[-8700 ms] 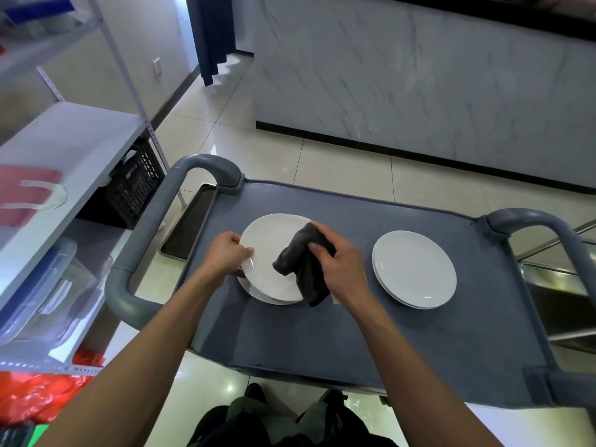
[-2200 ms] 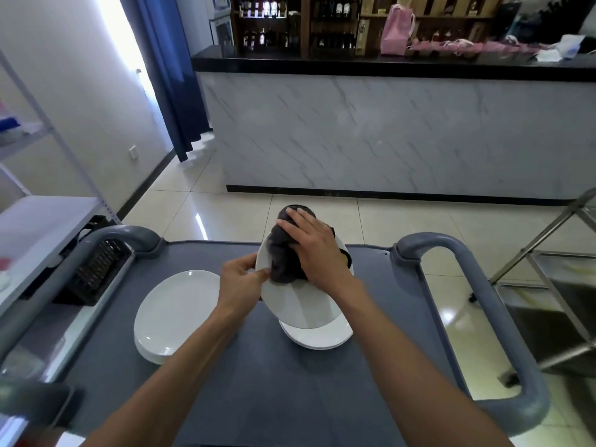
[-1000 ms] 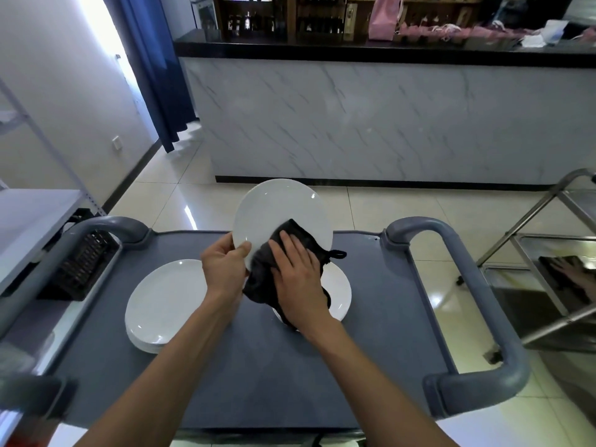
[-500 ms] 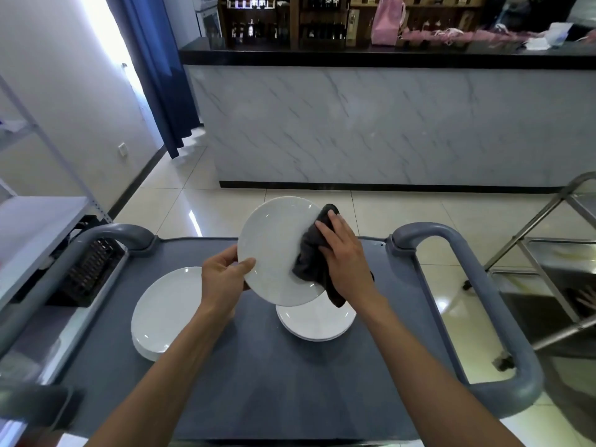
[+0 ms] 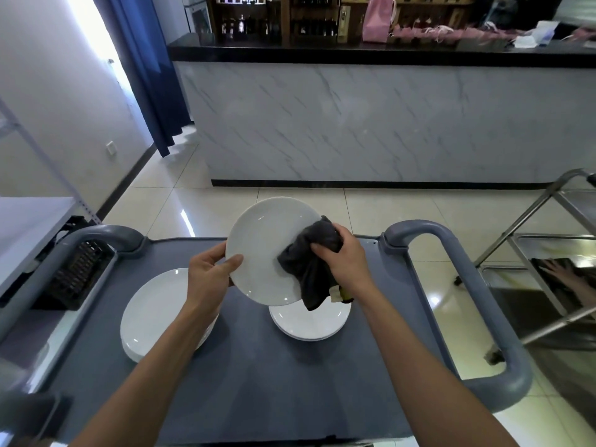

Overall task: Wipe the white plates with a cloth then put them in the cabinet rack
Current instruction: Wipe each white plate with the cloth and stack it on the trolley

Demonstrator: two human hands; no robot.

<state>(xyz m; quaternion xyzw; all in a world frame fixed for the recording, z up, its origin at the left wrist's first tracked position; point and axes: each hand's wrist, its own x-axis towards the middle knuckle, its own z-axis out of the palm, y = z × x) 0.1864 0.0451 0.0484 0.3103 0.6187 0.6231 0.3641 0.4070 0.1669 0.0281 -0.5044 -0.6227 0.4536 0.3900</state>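
Observation:
A white plate (image 5: 264, 246) is held tilted above the grey cart top (image 5: 290, 382). My left hand (image 5: 209, 279) grips its left rim. My right hand (image 5: 345, 259) presses a bunched dark grey cloth (image 5: 306, 262) against the plate's right edge. Under the cloth lies a small stack of white plates (image 5: 309, 321) on the cart. A second stack of white plates (image 5: 151, 317) rests on the cart's left part, partly hidden by my left forearm.
The cart has a grey handle on the left (image 5: 96, 237) and on the right (image 5: 458, 285). A metal shelf unit (image 5: 29, 221) stands left, with a black crate (image 5: 74, 279) below. A steel trolley (image 5: 548, 253) is at right. A marble-fronted counter (image 5: 387, 124) lies ahead.
The cloth has slid to the plate's right edge and my right hand now bunches it there. The plate stays raised and tilted in my left hand.

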